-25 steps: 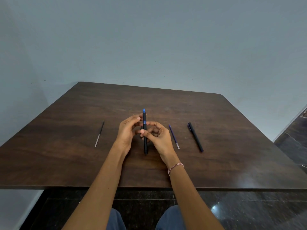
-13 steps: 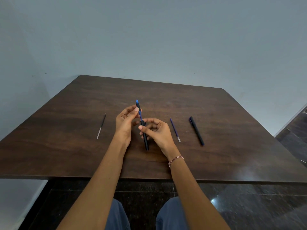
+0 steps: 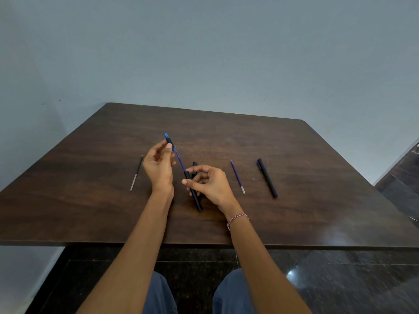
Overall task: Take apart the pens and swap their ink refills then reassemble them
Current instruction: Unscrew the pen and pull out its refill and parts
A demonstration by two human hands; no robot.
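My left hand [image 3: 158, 168] pinches the short black end piece with the bright blue tip [image 3: 169, 141] between thumb and fingers. My right hand [image 3: 210, 184] curls round the slim matte-black pen barrel [image 3: 195, 197], which is held slanted just above the dark wooden table [image 3: 294, 211]. Between them runs the thin blue ink refill [image 3: 180, 161], fixed to the end piece, with its lower end at the barrel's mouth.

A second ago this pen was whole and upright between my hands. Since then the left hand has drawn up and away, and most of the refill is now bared. I judge it is nearly free, so this pen's strip-down is almost done.

Something rounded and black shows behind my right fingers; I cannot tell what.

On the table:
- **Left of my left hand:** a thin black refill with a silver end [image 3: 136, 173].
- **Right of my right hand:** a violet-blue refill with a pale end [image 3: 237, 176].
- **Beyond that:** a capped black pen [image 3: 267, 177].
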